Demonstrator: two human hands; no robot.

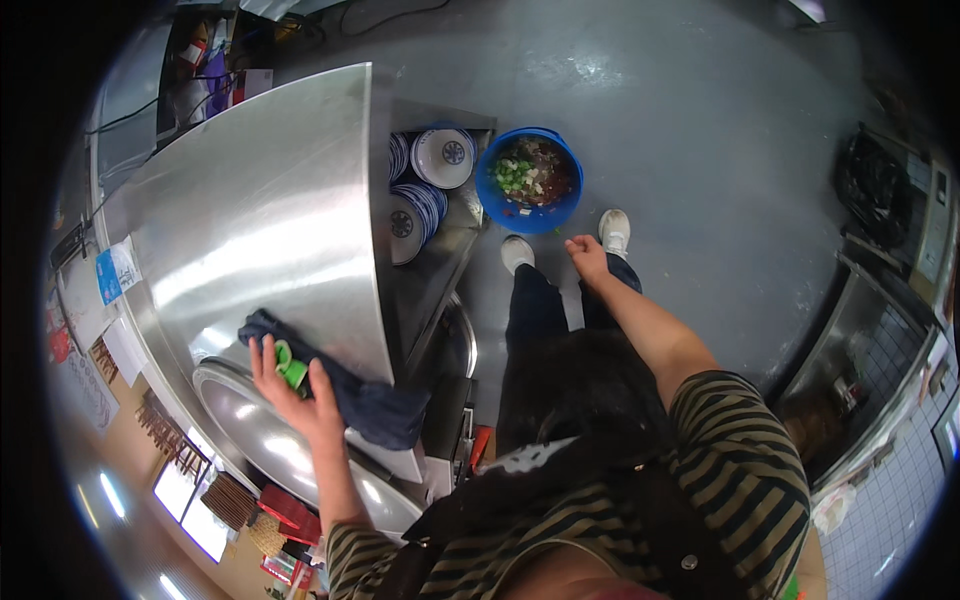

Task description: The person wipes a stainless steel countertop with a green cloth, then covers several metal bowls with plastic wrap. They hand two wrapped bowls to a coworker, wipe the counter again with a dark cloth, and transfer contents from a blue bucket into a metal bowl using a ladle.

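Note:
My left hand [292, 397] is over the steel counter with thumb and fingers spread. A bright green object [291, 367], too unclear to name, shows between them, with a gap to the thumb. Under it lies a crumpled dark blue cloth [367, 405], partly across a large round metal lid [247, 420]. My right hand [589, 259] hangs in front of my legs, fingers loosely curled; its palm is hidden and nothing shows in it. Just beyond that hand, a blue plastic tub [576, 199] on the floor holds chopped green vegetable pieces [513, 174] and other scraps in dark liquid.
Stacks of blue-and-white bowls [444, 157] stand on a shelf under the stainless steel counter [277, 202]. The tub sits close to that shelf's edge. At the right are a black bag [874, 187] and a metal rack [832, 360]. A cable [390, 16] crosses the floor at the top.

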